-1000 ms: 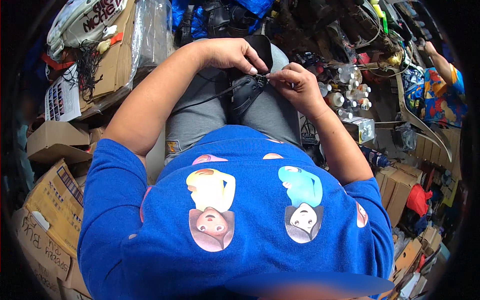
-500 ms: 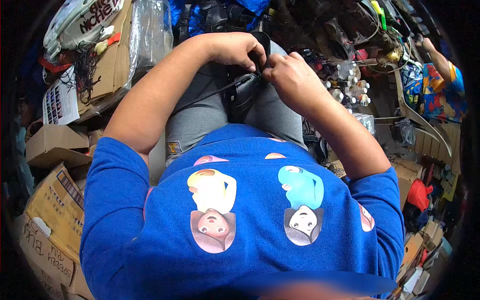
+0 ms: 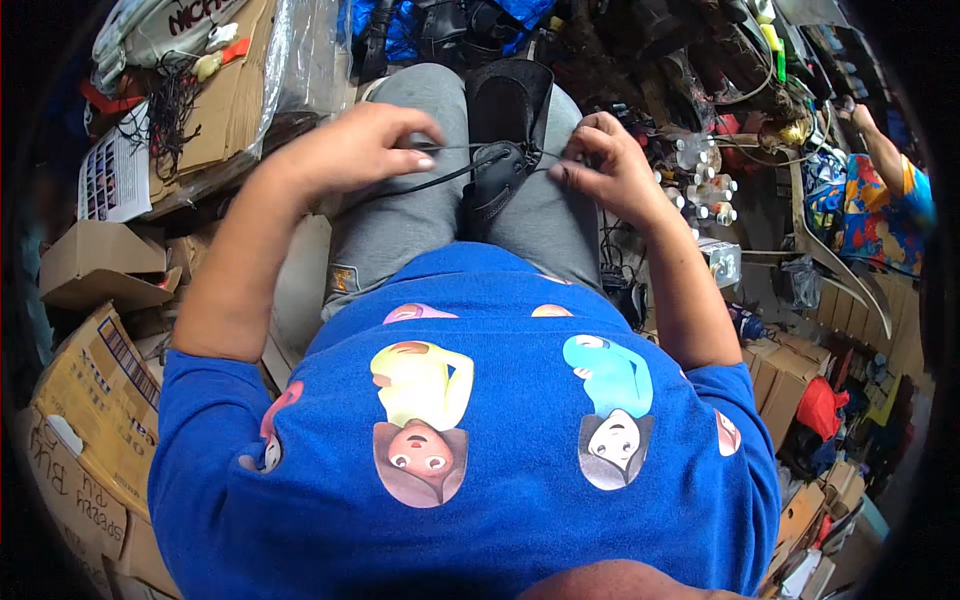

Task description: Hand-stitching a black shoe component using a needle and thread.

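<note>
A black shoe (image 3: 497, 190) is held between my thighs, its toe toward me and its dark opening farther away. A thin dark thread (image 3: 462, 147) runs out from the shoe on both sides. My left hand (image 3: 365, 148) pinches its left end between thumb and fingers, slightly blurred. On the right, my right hand (image 3: 607, 170) has its thumb and fingers closed on the other end. A thicker black shoelace (image 3: 430, 186) comes from the shoe's front and lies across my left thigh, passing below the left hand.
Flattened cardboard (image 3: 225, 110) with a tangle of black laces (image 3: 178, 150) lies at the left. Open cardboard boxes (image 3: 105, 265) are nearer on that side. Several small clear bottles (image 3: 705, 185) stand to the right. Another person's arm (image 3: 880, 140) shows at the far right.
My hands were close together at the shoe. They have moved apart, left and right, drawing the thread out between them, and the shoe's opening has come into view.
</note>
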### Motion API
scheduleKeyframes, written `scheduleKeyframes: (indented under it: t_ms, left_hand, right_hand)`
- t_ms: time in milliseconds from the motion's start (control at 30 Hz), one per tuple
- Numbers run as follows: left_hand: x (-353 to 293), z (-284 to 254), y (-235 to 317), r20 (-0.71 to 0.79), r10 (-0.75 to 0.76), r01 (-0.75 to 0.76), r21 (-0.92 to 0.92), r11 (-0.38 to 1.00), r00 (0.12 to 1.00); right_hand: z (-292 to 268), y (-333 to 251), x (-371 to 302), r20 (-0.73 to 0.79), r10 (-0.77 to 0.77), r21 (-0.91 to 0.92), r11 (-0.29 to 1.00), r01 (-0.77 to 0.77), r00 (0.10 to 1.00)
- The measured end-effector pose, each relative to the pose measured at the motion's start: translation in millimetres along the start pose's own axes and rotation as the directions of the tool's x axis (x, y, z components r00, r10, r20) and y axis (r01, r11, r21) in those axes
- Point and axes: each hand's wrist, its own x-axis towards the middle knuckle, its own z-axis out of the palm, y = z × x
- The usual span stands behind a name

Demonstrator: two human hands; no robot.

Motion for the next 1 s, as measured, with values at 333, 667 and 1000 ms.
scheduleKeyframes:
  t_ms: [333,667,1000]
  left_hand:
    - [25.8,8.7,17.0,-0.29,-0.035,-0.282,-0.947,0.153,0.956]
    - [14.7,-19.9,-36.0,-0.256,-0.335,-0.104,-0.906,0.41,0.907]
    - [-16.2,46.7,54.1,-0.408,0.264,-0.057,0.454,0.889,0.874]
  right_hand:
    - [10.7,22.0,17.4,0.116,0.394,0.836,-0.534,0.124,0.912]
    - [-10.3,57.5,-35.2,0.246,0.466,0.962,-0.011,-0.272,0.85]
    - [-41.3,-36.6,54.6,0.22,0.122,0.121,0.981,-0.151,0.968]
